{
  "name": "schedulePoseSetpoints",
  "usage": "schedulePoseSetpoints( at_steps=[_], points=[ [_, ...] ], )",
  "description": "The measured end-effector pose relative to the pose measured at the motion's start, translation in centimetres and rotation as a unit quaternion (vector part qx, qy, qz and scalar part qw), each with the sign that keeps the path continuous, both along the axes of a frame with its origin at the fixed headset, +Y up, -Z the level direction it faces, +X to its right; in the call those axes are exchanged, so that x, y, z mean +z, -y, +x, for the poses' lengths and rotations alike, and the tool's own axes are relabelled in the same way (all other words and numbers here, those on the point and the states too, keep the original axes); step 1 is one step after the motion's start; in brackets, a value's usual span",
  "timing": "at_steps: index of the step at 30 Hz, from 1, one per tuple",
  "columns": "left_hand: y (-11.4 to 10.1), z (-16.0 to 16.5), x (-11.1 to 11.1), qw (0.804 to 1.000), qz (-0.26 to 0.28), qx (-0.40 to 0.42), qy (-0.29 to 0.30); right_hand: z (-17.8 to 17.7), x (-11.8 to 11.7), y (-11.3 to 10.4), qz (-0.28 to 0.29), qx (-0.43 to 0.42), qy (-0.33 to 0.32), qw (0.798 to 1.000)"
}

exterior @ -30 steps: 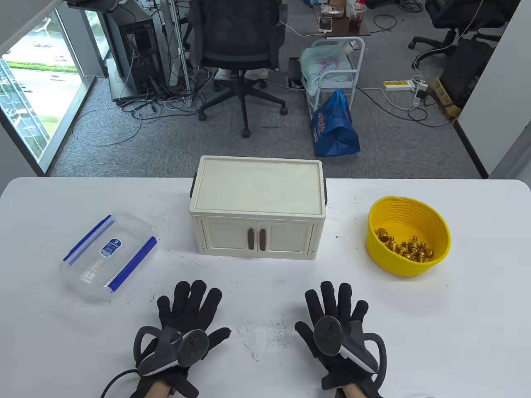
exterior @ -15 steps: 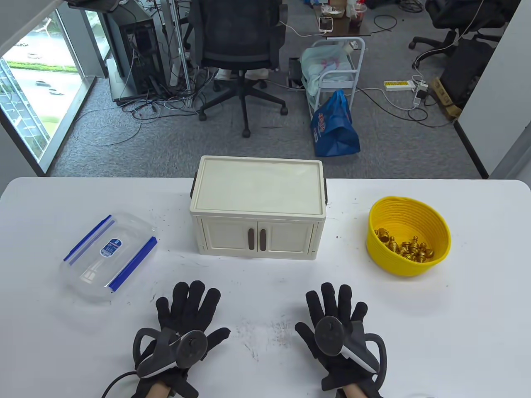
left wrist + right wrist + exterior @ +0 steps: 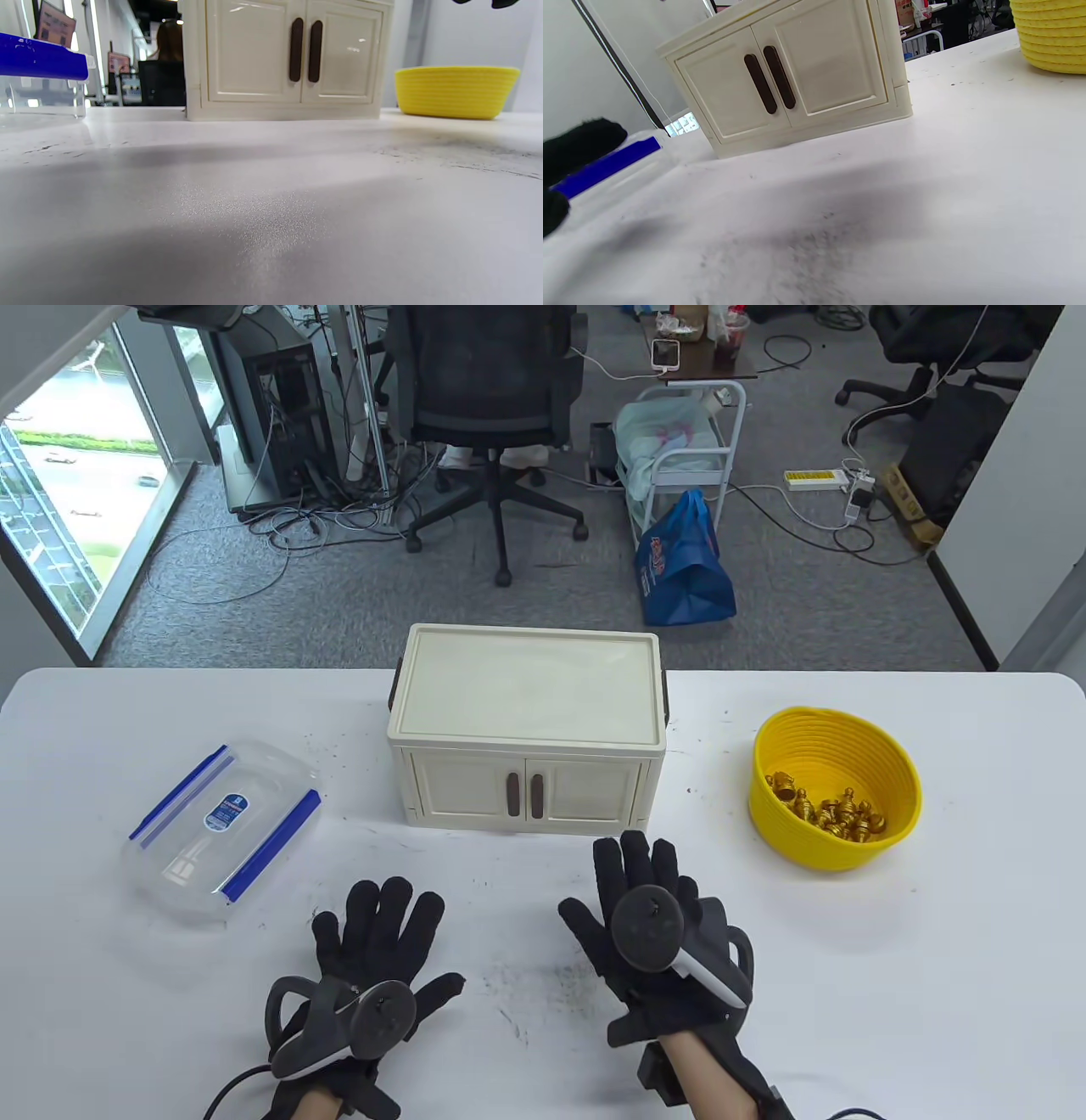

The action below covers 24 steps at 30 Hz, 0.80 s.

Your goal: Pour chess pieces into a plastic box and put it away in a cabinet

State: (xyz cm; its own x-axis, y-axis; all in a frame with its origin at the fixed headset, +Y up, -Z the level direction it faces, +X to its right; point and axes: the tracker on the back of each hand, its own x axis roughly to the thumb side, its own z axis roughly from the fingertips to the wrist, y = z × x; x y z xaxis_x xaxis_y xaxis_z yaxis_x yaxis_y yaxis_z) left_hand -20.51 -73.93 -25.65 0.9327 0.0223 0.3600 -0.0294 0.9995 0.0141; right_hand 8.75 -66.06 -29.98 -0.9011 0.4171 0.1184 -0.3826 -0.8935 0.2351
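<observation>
Your left hand [image 3: 373,959] lies flat at the table view's bottom left, fingers spread, holding nothing. Your right hand [image 3: 653,937], also spread and empty, sits lower centre below the cabinet [image 3: 526,729]. The plastic box [image 3: 222,830] lies left; chess pieces [image 3: 827,810] fill the yellow bowl [image 3: 891,763] right.

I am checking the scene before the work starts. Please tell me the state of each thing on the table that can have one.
cabinet: both doors closed.
plastic box: lid on.
yellow bowl: upright, holds the gold chess pieces.
left hand: fingers spread, holds nothing.
right hand: fingers extended, holds nothing.
</observation>
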Motion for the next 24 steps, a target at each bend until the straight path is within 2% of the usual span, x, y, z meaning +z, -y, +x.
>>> schedulePoseSetpoints(
  at_steps=[5, 8, 14, 24],
  points=[
    [0.0, -0.1, 0.0, 1.0, -0.001, 0.004, -0.001, -1.6, -3.5, -1.3, -0.067, -0.094, 0.067, 0.991],
    [0.0, -0.2, -0.1, 1.0, -0.007, 0.014, 0.0, -2.6, -6.0, -0.5, -0.108, -0.136, 0.107, 0.979],
    [0.1, -0.6, -0.1, 1.0, -0.016, 0.021, -0.003, -4.8, -10.3, 1.5, -0.13, -0.147, 0.189, 0.962],
    [0.0, -0.9, -0.1, 1.0, -0.015, 0.026, -0.007, -5.8, -13.2, 3.3, -0.168, -0.153, 0.237, 0.944]
  ],
)
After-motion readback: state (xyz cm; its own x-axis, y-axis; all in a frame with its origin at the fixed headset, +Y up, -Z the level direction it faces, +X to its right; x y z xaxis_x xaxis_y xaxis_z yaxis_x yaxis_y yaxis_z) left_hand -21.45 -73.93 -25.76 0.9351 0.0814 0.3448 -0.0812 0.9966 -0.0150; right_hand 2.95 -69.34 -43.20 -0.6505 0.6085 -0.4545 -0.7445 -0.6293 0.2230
